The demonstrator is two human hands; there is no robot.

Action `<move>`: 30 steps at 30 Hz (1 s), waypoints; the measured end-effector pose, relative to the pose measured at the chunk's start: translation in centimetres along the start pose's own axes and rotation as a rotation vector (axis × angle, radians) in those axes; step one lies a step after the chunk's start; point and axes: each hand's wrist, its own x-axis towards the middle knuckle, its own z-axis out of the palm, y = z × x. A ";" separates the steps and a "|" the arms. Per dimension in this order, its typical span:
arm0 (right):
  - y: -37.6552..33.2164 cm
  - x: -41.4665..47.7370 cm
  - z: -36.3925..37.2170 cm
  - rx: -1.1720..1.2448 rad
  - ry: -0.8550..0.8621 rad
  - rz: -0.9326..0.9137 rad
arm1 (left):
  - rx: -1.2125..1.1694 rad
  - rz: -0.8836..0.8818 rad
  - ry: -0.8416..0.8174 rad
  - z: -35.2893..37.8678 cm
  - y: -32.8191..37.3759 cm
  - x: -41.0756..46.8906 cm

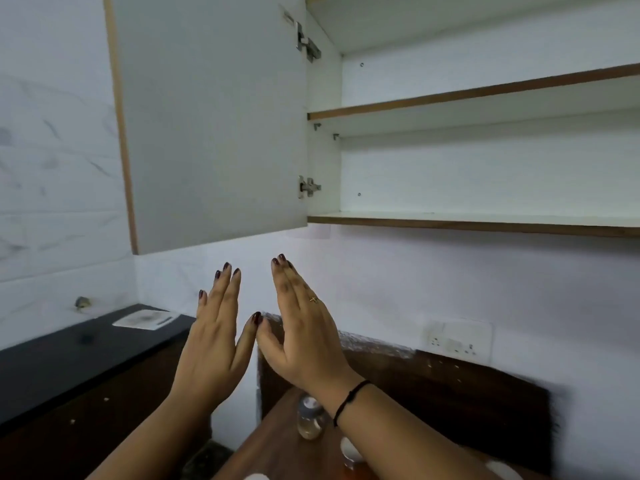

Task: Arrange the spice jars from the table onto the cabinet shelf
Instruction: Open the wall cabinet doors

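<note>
My left hand (216,344) and my right hand (301,337) are raised side by side below the open cabinet, fingers straight, holding nothing. The white cabinet door (211,123) stands swung open to the left. The lower shelf (485,221) and the upper shelf (485,98) carry nothing that I can see. Below my right wrist a clear spice jar with a grey lid (310,417) stands on the brown wooden table (273,448). A second jar with a white lid (349,452) is partly hidden by my right forearm.
A black countertop (69,355) runs along the left wall with a white flat object (145,319) on it. A dark wooden headboard-like panel (467,393) backs the table. A wall socket (457,339) sits on the right wall.
</note>
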 end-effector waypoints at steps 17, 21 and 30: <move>8.1 -10.2 -3.9 -0.025 0.032 0.280 | -0.419 -0.013 -0.160 11.9 7.9 -3.2; 9.8 -12.9 -3.2 0.079 0.083 0.354 | -0.515 -0.098 -0.182 13.7 8.5 -4.2; 13.5 -21.8 -2.5 0.415 0.214 0.664 | -0.582 -0.287 -0.284 16.1 7.5 -8.8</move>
